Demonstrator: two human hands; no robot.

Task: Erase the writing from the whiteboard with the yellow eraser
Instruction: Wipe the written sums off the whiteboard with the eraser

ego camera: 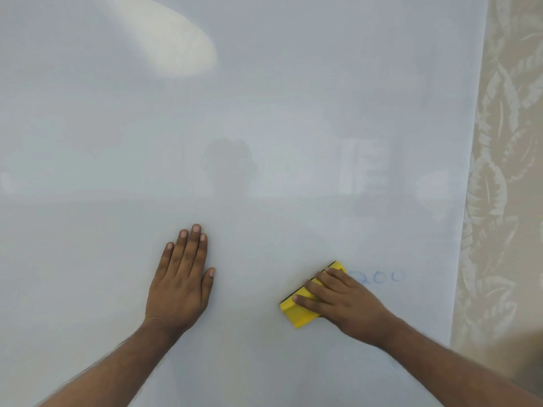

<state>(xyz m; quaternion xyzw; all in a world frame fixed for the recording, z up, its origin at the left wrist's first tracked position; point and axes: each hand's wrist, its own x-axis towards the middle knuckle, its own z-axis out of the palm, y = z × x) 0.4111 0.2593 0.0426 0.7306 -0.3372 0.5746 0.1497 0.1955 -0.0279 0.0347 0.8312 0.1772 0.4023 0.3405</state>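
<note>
Down near the bottom of the whiteboard (pixel 264 127), the right hand (pixel 343 304) grips the yellow eraser (pixel 296 312), pressed against the board. The left hand (pixel 182 277) lies flat, fingers straight, bracing. Faint blue writing (pixel 382 278) sits just right of the eraser, so I'd sweep rightward, keeping the pad flat with firm pressure.

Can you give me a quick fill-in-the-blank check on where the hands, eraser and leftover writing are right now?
1. The right hand holds the yellow block eraser against the glossy white whiteboard, while the left hand rests ____ on the board with straight fingers.
2. The faint writing still on the board is ____ in colour.
3. That writing lies just to the ____ of the eraser.
4. Beyond the board's right edge is a beige ____-patterned wall.

Missing words: flat; blue; right; leaf
</note>
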